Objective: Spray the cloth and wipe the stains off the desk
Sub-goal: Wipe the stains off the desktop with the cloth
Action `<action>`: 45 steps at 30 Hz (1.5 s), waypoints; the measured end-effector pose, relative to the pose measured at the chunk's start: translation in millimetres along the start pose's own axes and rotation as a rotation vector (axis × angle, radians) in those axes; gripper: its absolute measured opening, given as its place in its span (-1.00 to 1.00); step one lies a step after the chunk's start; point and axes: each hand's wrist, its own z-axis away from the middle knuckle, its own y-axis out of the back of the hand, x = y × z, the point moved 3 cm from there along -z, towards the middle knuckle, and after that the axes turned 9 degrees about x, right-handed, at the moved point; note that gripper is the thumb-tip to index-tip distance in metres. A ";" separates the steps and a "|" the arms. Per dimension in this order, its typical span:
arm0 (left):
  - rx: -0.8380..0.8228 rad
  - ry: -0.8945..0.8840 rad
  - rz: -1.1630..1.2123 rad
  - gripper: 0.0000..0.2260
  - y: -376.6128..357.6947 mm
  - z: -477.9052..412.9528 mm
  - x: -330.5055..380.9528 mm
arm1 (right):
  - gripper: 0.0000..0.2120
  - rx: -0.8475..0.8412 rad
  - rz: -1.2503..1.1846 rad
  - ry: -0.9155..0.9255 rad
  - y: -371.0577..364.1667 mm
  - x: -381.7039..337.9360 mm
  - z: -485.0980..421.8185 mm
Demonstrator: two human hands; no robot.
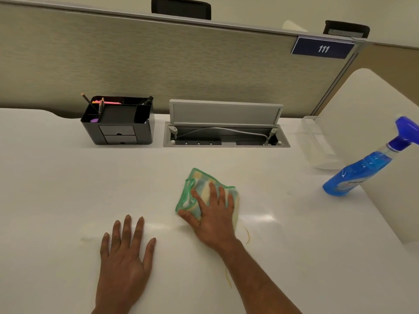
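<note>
Right hand (213, 219) pressing flat, fingers (214, 193) spread apart, on crumpled green-edged striped cloth (205, 196) lying on white glossy surface (283, 257). Thin yellow streaks (247, 235) lying just beside wrist, on near-right side of fingers (second streak (227, 278) showing nearer body, by forearm); long axis running toward body. Right hand nearer. Left hand (124, 257) lying flat, fingers apart, bracing, holding nothing. Blue spray bottle (362, 168) standing well right of fingers.

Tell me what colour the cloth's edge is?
Green: the striped wiping cloth under the right hand has green trim, seen in the head view.
</note>
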 end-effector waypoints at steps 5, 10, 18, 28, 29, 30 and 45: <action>-0.009 -0.003 -0.028 -0.39 -1.3 0.8 -1.2 | -0.30 -0.006 -0.044 0.020 3.4 -14.6 38.2; -0.003 -0.006 -0.029 -0.39 -1.2 2.8 -0.7 | -0.49 0.032 -0.112 -0.002 7.3 -23.0 86.7; 0.012 -0.012 -0.017 -0.39 -0.9 3.9 -1.0 | -0.58 0.137 -0.065 -0.046 11.9 5.3 177.5; 0.007 -0.015 -0.020 -0.41 -0.6 4.5 -1.1 | -0.20 0.459 -0.325 -0.718 48.4 48.4 192.9; 0.005 -0.015 -0.024 -0.40 -0.8 4.4 -1.0 | -0.15 0.460 -0.435 -0.796 50.8 48.1 190.3; 0.004 -0.015 -0.023 -0.40 -0.9 4.1 -0.9 | -0.17 0.457 -0.559 -0.866 54.1 48.3 187.6; -0.005 -0.010 -0.018 -0.39 -0.5 4.2 -0.1 | -0.49 0.491 0.224 -0.453 23.6 32.1 191.9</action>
